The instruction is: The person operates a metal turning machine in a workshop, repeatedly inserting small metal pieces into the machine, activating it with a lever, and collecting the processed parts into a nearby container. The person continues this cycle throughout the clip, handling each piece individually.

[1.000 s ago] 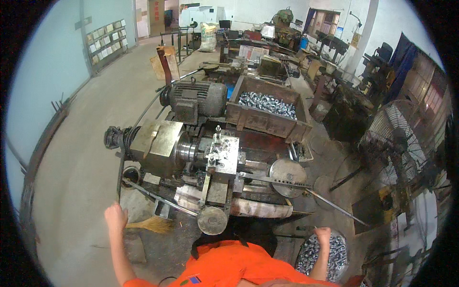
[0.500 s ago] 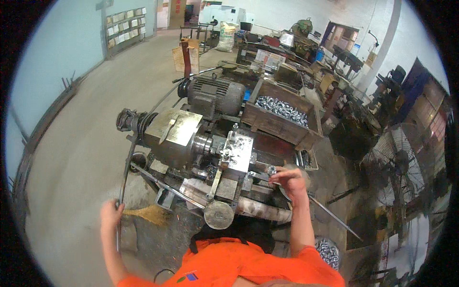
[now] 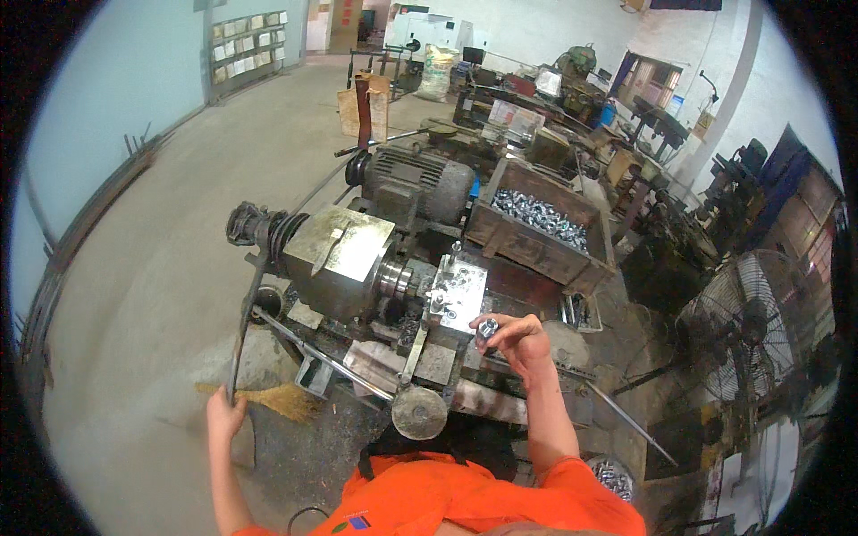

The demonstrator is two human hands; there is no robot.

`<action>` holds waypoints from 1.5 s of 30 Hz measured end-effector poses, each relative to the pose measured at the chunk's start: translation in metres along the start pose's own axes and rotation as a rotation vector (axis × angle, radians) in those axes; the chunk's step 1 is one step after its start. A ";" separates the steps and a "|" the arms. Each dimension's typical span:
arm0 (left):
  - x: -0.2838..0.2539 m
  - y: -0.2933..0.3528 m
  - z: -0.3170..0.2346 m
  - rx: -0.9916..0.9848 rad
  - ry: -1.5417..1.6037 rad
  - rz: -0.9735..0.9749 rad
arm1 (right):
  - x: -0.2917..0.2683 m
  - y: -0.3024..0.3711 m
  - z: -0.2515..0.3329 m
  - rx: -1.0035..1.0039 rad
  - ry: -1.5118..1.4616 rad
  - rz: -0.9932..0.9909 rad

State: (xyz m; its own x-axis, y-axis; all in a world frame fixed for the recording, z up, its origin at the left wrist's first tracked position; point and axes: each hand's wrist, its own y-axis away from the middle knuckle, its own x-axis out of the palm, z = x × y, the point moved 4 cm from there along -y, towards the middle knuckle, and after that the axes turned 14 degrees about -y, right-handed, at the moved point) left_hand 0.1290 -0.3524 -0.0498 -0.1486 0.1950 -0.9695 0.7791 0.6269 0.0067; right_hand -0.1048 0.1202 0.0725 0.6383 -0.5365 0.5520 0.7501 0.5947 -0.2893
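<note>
My left hand [image 3: 226, 414] is closed around the lower end of a long metal lever [image 3: 241, 344], which rises along the left side of a small lathe. Between the thumb and fingers of my right hand [image 3: 520, 344] is a small shiny metal fitting [image 3: 487, 329]. That hand hovers just right of the tool slide's bright steel block [image 3: 466, 290]. Left of the block, the round chuck [image 3: 394, 279] sticks out of the headstock [image 3: 332, 268]; whether it holds a part I cannot tell. A round handwheel [image 3: 419, 414] faces me at the near end of the slide.
A wooden crate [image 3: 536, 250] of shiny metal fittings stands behind the lathe, beside a finned motor [image 3: 420, 183]. Another container of fittings [image 3: 612, 478] is by my right elbow. A straw broom [image 3: 281, 400] lies left of the lathe. A metal bar [image 3: 630, 422] juts out right, near a large fan [image 3: 751, 317].
My right hand has moved left with the metal fitting, closer to the steel block. My left hand stays on the lever. The whole view has shifted slightly.
</note>
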 end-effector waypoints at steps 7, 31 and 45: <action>-0.003 0.003 -0.003 -0.036 -0.089 -0.032 | 0.004 0.001 0.016 -0.033 0.074 0.000; -0.006 0.006 -0.006 0.044 -0.045 -0.057 | -0.009 -0.124 -0.059 -0.239 1.583 0.276; -0.003 0.002 -0.004 -0.014 -0.083 -0.028 | -0.021 -0.145 -0.099 0.303 1.429 0.127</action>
State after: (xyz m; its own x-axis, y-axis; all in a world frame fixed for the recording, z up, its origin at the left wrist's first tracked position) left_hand 0.1285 -0.3485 -0.0459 -0.1188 0.1144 -0.9863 0.7669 0.6415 -0.0179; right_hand -0.2103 -0.0141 0.0257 0.4556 -0.4889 -0.7439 0.7280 0.6856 -0.0047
